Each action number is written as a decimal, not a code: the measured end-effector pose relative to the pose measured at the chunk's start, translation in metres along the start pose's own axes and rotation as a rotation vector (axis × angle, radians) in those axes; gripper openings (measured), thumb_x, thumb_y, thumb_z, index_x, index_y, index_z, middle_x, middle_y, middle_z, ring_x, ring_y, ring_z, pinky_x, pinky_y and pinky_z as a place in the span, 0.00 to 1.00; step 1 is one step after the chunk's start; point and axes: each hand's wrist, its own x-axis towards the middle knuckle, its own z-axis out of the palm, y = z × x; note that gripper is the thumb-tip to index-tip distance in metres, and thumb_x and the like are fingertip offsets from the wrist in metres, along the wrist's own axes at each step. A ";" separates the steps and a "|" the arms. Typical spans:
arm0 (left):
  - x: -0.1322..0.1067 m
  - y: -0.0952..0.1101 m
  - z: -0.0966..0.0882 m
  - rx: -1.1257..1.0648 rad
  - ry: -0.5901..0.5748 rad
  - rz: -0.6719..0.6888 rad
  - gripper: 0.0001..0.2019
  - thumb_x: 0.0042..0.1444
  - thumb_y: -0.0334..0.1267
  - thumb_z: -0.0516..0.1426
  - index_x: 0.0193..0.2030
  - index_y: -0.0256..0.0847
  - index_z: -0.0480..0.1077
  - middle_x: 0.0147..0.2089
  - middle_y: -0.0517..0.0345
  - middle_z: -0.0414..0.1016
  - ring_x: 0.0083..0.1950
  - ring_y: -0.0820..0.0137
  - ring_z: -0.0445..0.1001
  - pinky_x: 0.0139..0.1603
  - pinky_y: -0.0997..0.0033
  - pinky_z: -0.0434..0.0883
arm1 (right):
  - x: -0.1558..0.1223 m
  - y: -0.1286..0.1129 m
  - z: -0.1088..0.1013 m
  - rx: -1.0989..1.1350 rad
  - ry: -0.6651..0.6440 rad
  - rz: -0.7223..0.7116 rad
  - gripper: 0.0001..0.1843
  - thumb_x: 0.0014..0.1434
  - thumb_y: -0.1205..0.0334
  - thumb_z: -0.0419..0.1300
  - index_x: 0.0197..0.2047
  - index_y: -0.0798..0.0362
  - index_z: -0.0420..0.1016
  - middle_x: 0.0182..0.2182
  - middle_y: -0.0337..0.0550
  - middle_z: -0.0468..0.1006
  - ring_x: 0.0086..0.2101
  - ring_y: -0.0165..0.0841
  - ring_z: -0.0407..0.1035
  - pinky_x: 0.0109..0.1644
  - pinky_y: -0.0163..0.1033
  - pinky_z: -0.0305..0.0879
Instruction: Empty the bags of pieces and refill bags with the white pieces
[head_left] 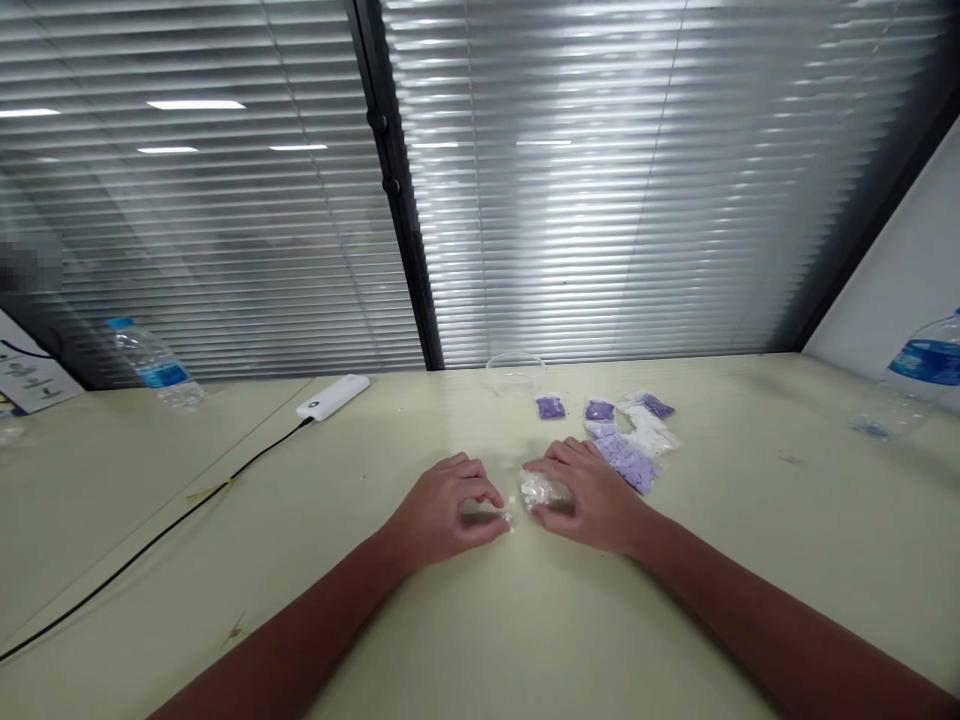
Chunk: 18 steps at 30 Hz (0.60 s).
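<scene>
My left hand (pixel 448 505) rests on the pale table (pixel 480 620) with its fingers curled, pinching something small and white at the fingertips. My right hand (pixel 589 495) lies beside it, fingers closed around a small clear plastic bag of white pieces (pixel 541 489). A few tiny white bits lie between the two hands. Just beyond my right hand sit several small bags of purple and white pieces (pixel 630 440).
A clear plastic cup (pixel 515 373) stands at the table's far edge by the blinds. A white power bank (pixel 333 396) with a black cable lies to the left. Water bottles stand far left (pixel 154 362) and far right (pixel 919 375).
</scene>
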 end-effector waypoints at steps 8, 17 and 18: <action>0.003 0.002 0.012 0.001 0.009 -0.022 0.13 0.57 0.58 0.59 0.45 0.61 0.78 0.39 0.65 0.74 0.44 0.77 0.68 0.48 0.73 0.62 | 0.003 0.000 -0.005 -0.046 -0.015 -0.065 0.21 0.53 0.57 0.66 0.51 0.49 0.78 0.40 0.44 0.71 0.42 0.37 0.63 0.51 0.46 0.56; 0.006 -0.003 0.021 0.019 0.041 0.017 0.13 0.61 0.55 0.55 0.39 0.58 0.80 0.37 0.65 0.75 0.42 0.79 0.67 0.45 0.75 0.60 | -0.001 0.001 -0.008 -0.007 -0.076 -0.083 0.22 0.51 0.55 0.67 0.51 0.49 0.77 0.39 0.42 0.72 0.41 0.37 0.64 0.51 0.46 0.56; 0.007 -0.003 0.021 0.021 0.043 0.023 0.13 0.61 0.55 0.55 0.39 0.58 0.80 0.36 0.65 0.74 0.42 0.80 0.67 0.45 0.75 0.60 | -0.001 -0.002 -0.007 -0.006 -0.079 -0.084 0.22 0.52 0.54 0.67 0.51 0.49 0.77 0.39 0.42 0.72 0.41 0.37 0.64 0.50 0.46 0.56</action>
